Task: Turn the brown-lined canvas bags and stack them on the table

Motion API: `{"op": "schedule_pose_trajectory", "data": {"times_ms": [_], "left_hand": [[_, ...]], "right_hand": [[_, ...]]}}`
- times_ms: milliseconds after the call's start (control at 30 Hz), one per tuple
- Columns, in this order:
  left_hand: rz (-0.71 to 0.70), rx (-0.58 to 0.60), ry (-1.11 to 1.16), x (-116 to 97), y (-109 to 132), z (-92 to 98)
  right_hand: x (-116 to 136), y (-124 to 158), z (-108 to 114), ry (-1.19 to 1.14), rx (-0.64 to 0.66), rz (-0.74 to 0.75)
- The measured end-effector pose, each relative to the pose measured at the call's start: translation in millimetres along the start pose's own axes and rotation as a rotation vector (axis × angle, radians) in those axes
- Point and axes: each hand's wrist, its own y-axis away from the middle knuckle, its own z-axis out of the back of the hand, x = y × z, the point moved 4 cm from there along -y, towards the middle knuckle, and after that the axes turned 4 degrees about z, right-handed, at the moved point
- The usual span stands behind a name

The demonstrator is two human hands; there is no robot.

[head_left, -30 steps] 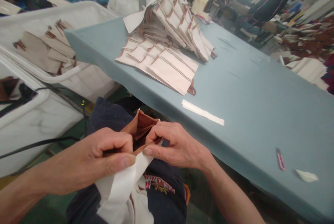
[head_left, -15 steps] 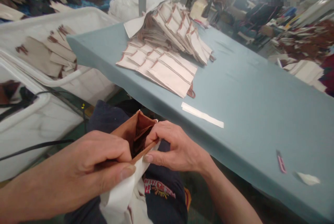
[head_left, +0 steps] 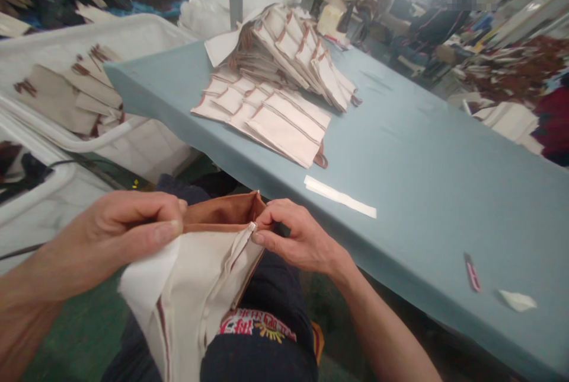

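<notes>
Over my lap hangs a cream fabric bag [head_left: 191, 275] with a brown lining, its opening facing up. My left hand [head_left: 142, 222] pinches the rim at the left end, thumb outside and fingers curled behind. At the right corner of the rim, my right hand [head_left: 293, 231] grips the edge between thumb and fingers, where seam layers come together. The brown lining [head_left: 222, 210] shows between my hands, and the cream outside drapes down in folds with brown-edged seams. The bag's lower end runs out of view.
A blue-green table [head_left: 427, 192] carries stacked cream pieces with brown edging [head_left: 288, 121], a white strip [head_left: 340, 197], a pink cutter [head_left: 472, 273] and a pale scrap [head_left: 518, 300]. White bins [head_left: 146, 139] with fabric pieces stand left. A person [head_left: 438, 29] is in the background.
My left hand has moved left and slightly up along the rim, stretching it out. My right fingers have shifted from inside the opening to its corner. More of the cream outside shows.
</notes>
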Motion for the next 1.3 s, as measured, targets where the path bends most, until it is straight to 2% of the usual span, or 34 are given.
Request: {"op": "schedule_pose_trajectory", "data": {"times_ms": [100, 200, 400, 533, 667, 800, 1067, 1300], "left_hand": [[0.068, -0.009, 0.124, 5, -4, 3.6], [0.074, -0.034, 0.102, -5, -8, 4.4], [-0.054, -0.020, -0.059, -39, -25, -6.6], [-0.174, 0.043, 0.000, -45, -33, -18.5], [-0.287, 0.119, 0.050, -42, -38, -29.2], [-0.309, 0.141, 0.047, -36, -41, -33.9], [-0.154, 0.156, 0.066, -20, -43, -32.8], [-0.104, 0.208, 0.216, -13, -38, -46.5]], "right_hand": [[5, 1, 3, -0.008, -0.063, 0.019], [14, 1, 10, -0.062, -0.100, -0.021], [32, -13, 25, -0.225, -0.092, -0.142], [37, -22, 20, -0.246, -0.046, -0.155], [34, -23, 12, -0.268, -0.042, -0.133], [26, -21, 5, -0.274, -0.043, -0.154], [15, -27, -7, -0.353, -0.013, -0.257], [18, -23, -5, -0.388, 0.037, -0.301]]}}
